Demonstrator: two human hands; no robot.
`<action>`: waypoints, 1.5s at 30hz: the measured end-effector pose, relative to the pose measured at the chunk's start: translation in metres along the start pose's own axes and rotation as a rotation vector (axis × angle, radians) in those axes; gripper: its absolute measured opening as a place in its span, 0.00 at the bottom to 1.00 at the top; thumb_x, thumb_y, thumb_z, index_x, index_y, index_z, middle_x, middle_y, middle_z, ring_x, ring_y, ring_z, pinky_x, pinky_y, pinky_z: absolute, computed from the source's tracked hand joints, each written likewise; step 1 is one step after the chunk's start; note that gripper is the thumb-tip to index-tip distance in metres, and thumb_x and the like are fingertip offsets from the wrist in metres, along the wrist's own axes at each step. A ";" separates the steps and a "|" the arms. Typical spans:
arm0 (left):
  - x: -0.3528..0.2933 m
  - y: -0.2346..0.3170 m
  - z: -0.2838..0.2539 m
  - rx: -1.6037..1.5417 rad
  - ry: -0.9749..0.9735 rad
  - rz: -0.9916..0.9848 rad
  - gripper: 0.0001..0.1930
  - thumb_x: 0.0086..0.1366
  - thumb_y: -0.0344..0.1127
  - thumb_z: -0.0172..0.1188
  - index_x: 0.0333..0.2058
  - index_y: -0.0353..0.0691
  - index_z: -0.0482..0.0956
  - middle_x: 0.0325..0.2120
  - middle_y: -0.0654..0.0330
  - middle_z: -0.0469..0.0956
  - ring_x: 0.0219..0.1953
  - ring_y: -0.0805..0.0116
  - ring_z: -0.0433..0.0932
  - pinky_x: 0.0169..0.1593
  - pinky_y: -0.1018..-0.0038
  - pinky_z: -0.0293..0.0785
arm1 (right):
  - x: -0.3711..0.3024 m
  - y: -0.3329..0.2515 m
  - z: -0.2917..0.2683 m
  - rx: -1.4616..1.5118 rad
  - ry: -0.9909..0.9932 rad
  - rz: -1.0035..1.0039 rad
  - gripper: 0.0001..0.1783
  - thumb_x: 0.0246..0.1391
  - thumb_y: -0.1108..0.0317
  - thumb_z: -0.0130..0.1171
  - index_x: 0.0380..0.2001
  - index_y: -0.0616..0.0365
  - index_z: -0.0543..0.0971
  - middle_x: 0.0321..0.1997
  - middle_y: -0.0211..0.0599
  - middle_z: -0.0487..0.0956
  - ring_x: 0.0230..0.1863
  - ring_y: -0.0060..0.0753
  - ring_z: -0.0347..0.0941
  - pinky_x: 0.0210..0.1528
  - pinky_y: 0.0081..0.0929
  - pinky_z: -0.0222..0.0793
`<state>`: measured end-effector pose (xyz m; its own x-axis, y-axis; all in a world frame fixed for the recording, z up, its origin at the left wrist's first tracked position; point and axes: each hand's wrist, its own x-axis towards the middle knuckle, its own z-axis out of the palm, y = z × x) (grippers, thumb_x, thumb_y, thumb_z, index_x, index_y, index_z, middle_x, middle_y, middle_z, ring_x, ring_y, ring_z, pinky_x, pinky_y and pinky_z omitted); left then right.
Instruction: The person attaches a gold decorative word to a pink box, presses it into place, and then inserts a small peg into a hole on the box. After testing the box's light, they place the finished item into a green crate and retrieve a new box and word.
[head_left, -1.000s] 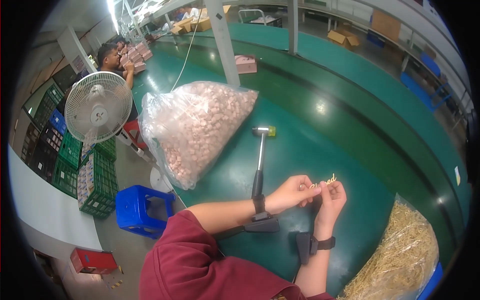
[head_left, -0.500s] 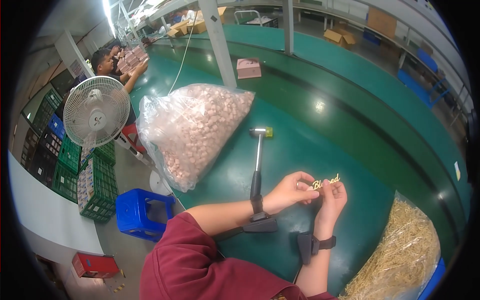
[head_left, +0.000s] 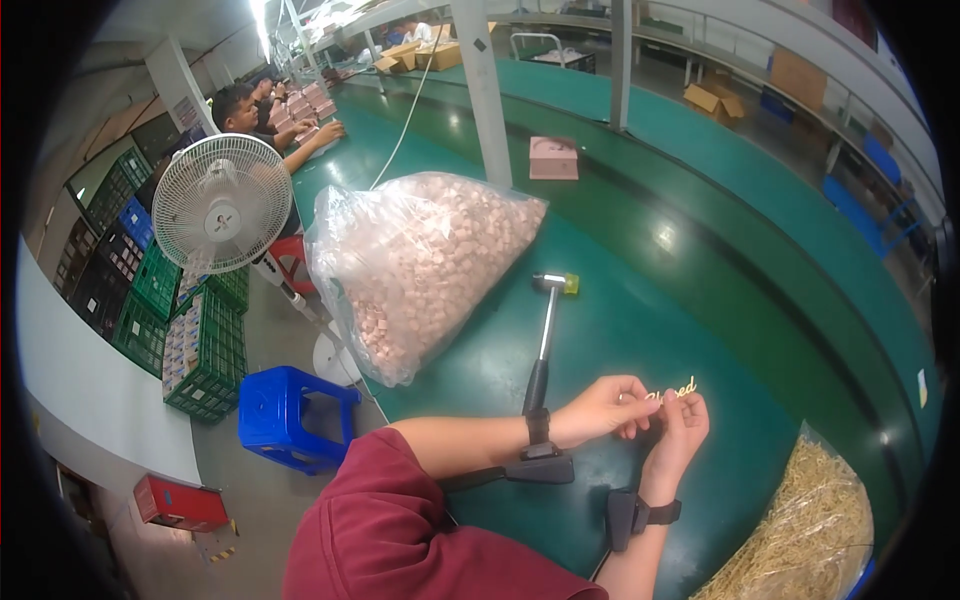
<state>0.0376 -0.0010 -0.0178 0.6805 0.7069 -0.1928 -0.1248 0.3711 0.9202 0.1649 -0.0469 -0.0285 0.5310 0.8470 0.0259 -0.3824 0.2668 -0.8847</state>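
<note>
A thin gold cutout in the shape of a cursive word [head_left: 684,388] is pinched between my two hands above the green tabletop. My left hand [head_left: 603,410] grips its left end between thumb and fingers, while my right hand [head_left: 684,428] holds it lower down with the fingertips. Fingers hide some of the lettering. Just beyond my left wrist lies a small mallet [head_left: 545,335] with a black grip, a metal shaft and a yellow-green face. Farther left rests a big clear bag of small pale pink blocks [head_left: 440,265]. To the right of my right forearm is a clear bag of gold cutouts [head_left: 805,525].
A pink box [head_left: 553,158] stands on the dark green belt [head_left: 690,215] past a grey post [head_left: 484,100]. On the left are a white standing fan [head_left: 222,205], a blue stool [head_left: 290,410] and green crates [head_left: 205,350]. A co-worker [head_left: 245,115] sits at the far left beside pink boxes.
My view has shifted, so the surroundings sit farther right in the picture. The cutout stays between my hands, its left part more covered by fingers. The co-worker's hands have lowered toward the table.
</note>
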 end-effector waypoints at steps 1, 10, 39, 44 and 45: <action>0.001 -0.001 -0.001 0.012 -0.011 0.015 0.10 0.67 0.41 0.56 0.36 0.40 0.72 0.26 0.64 0.77 0.25 0.81 0.73 0.30 0.84 0.69 | 0.000 0.000 0.002 -0.002 -0.005 -0.006 0.08 0.54 0.74 0.60 0.26 0.57 0.71 0.23 0.25 0.74 0.25 0.13 0.65 0.29 0.14 0.57; -0.001 0.001 -0.003 -0.050 0.001 -0.006 0.09 0.65 0.39 0.59 0.35 0.42 0.72 0.25 0.67 0.76 0.27 0.81 0.72 0.31 0.83 0.69 | -0.001 -0.002 0.003 0.003 0.001 -0.005 0.08 0.54 0.74 0.60 0.26 0.57 0.70 0.23 0.25 0.72 0.25 0.14 0.66 0.30 0.14 0.60; -0.001 0.002 -0.002 -0.064 0.018 0.044 0.11 0.57 0.29 0.67 0.29 0.41 0.70 0.21 0.72 0.72 0.24 0.86 0.69 0.30 0.87 0.68 | -0.002 -0.004 0.001 0.040 0.069 0.050 0.08 0.55 0.72 0.60 0.28 0.55 0.69 0.26 0.26 0.73 0.27 0.16 0.67 0.33 0.16 0.62; -0.002 0.001 -0.003 -0.018 -0.009 0.052 0.11 0.56 0.28 0.68 0.27 0.41 0.71 0.21 0.73 0.72 0.24 0.88 0.69 0.29 0.88 0.67 | -0.002 -0.002 0.001 0.048 0.059 0.051 0.08 0.55 0.72 0.60 0.28 0.55 0.69 0.27 0.26 0.73 0.28 0.16 0.67 0.34 0.16 0.63; 0.000 0.002 -0.004 -0.011 -0.029 0.046 0.11 0.55 0.28 0.68 0.26 0.41 0.71 0.21 0.73 0.72 0.25 0.88 0.69 0.29 0.88 0.66 | -0.001 -0.002 0.000 0.055 0.064 0.050 0.08 0.55 0.72 0.60 0.28 0.55 0.69 0.27 0.26 0.73 0.28 0.16 0.67 0.34 0.16 0.63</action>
<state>0.0347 0.0017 -0.0171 0.6944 0.7057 -0.1406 -0.1643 0.3458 0.9238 0.1649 -0.0480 -0.0265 0.5565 0.8294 -0.0485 -0.4496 0.2515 -0.8571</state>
